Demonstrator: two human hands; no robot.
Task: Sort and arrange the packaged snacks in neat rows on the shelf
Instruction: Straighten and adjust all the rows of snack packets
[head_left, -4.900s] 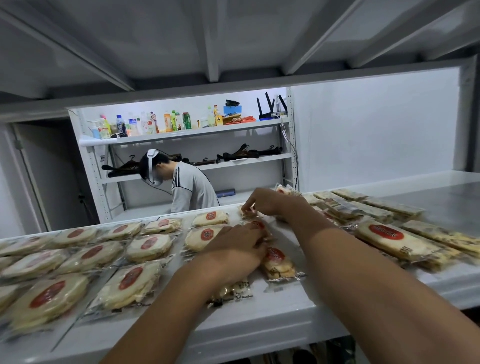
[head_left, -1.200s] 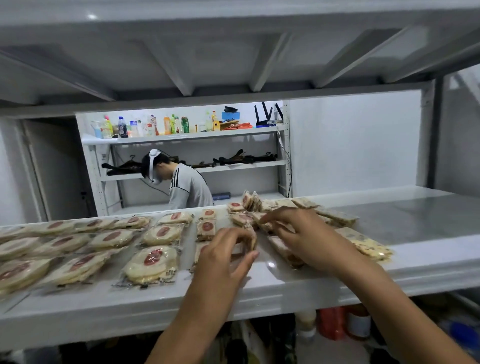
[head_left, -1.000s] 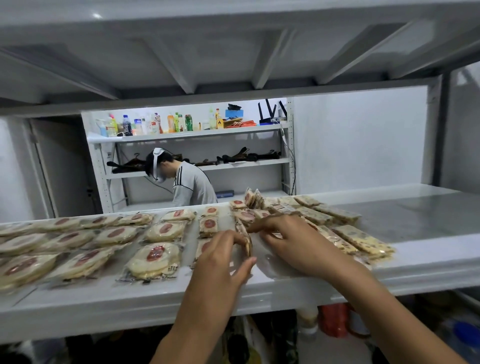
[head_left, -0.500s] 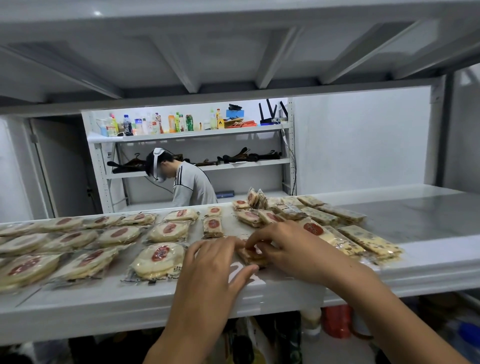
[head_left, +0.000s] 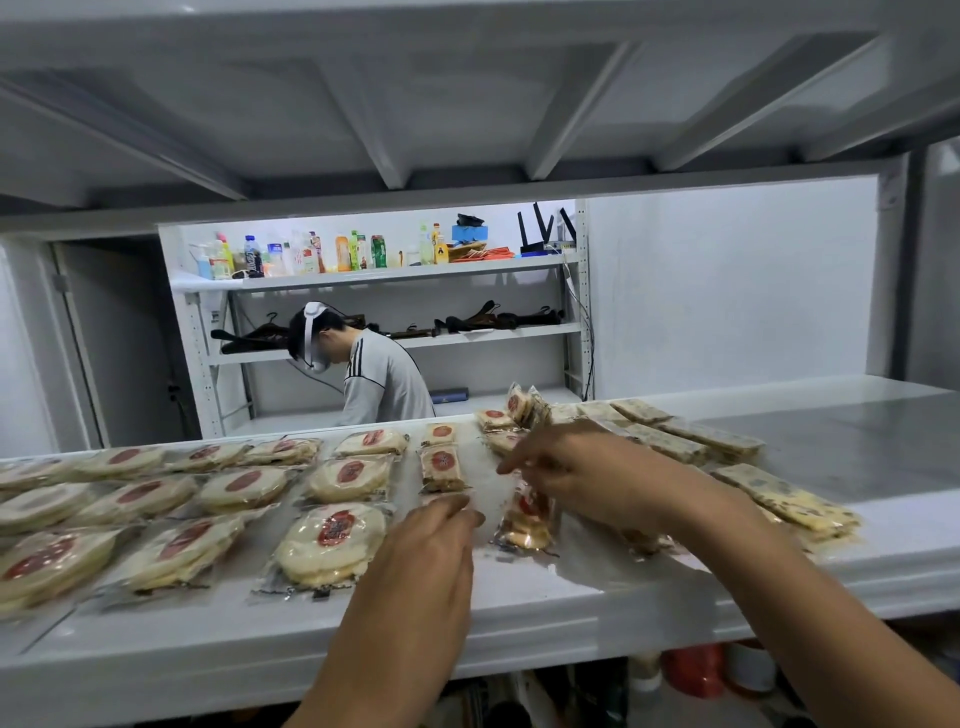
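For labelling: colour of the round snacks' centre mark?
Red mark on the cream round snack, clearest in head view.

"What's on your shelf (head_left: 519, 613)?"

"Round cracker packs (head_left: 332, 540), clear-wrapped with red labels, lie flat in rows across its left half, from front edge to back."

"And mid-shelf?"

"Small square packs (head_left: 441, 467) line up toward the back. One tilted pack (head_left: 524, 514) sits nearer the front, its top hidden."

"The right half?"

"Long pale speckled bars (head_left: 784, 499) lie loosely overlapped, and a few upright packs (head_left: 519, 405) stand on edge at the back."
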